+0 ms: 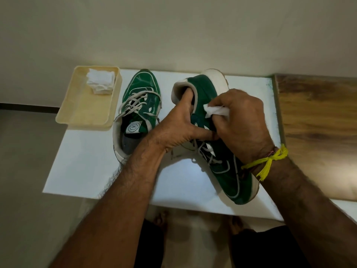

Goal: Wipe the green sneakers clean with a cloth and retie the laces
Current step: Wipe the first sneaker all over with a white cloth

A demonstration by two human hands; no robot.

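White table [92, 171] carries a cream tray [85, 111] and green sneaker [139, 105]

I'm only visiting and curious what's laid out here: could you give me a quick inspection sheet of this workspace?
Surface: white table, wooden top beside it on the right.
Job's things: left sneaker upright on the table, laces loose; right sneaker tipped on its side, sole facing away; cloth against its side.
Clutter: cream tray on the table's far left corner, folded white cloths inside.
Hands: left hand holds the right sneaker, thumb inside its collar; right hand grips the cloth, yellow thread on that wrist.
Cables: nothing seen.
Surroundings: plain wall behind; bare feet on the floor below.
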